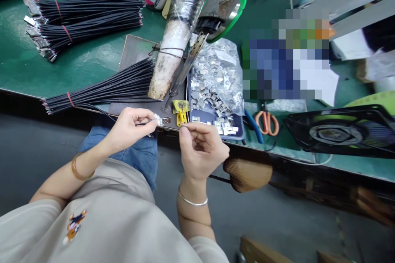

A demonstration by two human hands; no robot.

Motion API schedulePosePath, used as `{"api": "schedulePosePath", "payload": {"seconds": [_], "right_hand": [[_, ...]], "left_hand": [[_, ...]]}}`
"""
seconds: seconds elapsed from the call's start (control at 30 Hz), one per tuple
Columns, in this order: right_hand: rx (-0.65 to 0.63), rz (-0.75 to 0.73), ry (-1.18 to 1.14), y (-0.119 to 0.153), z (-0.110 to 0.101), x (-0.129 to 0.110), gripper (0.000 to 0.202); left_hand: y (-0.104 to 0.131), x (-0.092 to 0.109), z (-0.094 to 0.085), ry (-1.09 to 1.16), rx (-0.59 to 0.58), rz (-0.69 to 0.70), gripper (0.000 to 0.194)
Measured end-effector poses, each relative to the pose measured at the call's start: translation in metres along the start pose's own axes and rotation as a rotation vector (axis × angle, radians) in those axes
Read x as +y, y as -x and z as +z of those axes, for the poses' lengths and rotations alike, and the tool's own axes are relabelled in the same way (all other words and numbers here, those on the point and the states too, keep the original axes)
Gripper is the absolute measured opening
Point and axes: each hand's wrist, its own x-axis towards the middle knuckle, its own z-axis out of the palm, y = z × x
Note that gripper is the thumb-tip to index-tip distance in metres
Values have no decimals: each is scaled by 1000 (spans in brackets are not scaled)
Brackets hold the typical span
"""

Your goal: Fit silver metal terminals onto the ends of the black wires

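Observation:
My left hand (131, 128) is closed in a pinch on a black cable with a metal USB connector (165, 120) at its end, which sticks out to the right past the fingertips. To the right, my right hand (200, 146) is also pinched shut, thumb against forefinger; whatever lies between the tips is too small to make out. Just beyond its fingertips is a small yellow fixture (181, 111) at the table edge. A bundle of black cables (111, 81), tied with a red band, lies beyond my left hand. A tray (242, 130) holds loose metal connector shells (225, 125).
A soldering iron (189, 59) and a foil-wrapped tube (175, 33) slant down over the work spot. Bagged connector parts (217, 70) lie behind. Blue-handled pliers (254, 126), orange-handled scissors (267, 123) and a black fan (339, 131) are on the right; tied cable bundles (89, 24) at back left.

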Motion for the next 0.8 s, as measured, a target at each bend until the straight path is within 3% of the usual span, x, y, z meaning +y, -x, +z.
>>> {"api": "schedulePosePath", "payload": {"seconds": [0.1, 0.17, 0.33, 0.5, 0.57, 0.7, 0.8], "right_hand": [[90, -32, -18, 4, 1, 4, 11], [80, -34, -9, 5, 2, 4, 10], [-112, -25, 42, 0, 11, 0, 1], [-226, -18, 41, -5, 13, -1, 10], [-185, -1, 15, -6, 8, 0, 11], [96, 45, -56, -3, -3, 1, 5], [151, 34, -128, 2, -2, 2, 10]], "left_hand": [[-2, 1, 0, -1, 8, 5, 22], [-3, 2, 0, -13, -2, 5, 21], [-4, 2, -2, -49, -36, 10, 19], [-3, -1, 0, -68, -36, -21, 18], [-3, -1, 2, -45, -6, -38, 18], [-5, 1, 3, 14, 53, -40, 17], [-6, 2, 2, -11, 89, -21, 18]]}}
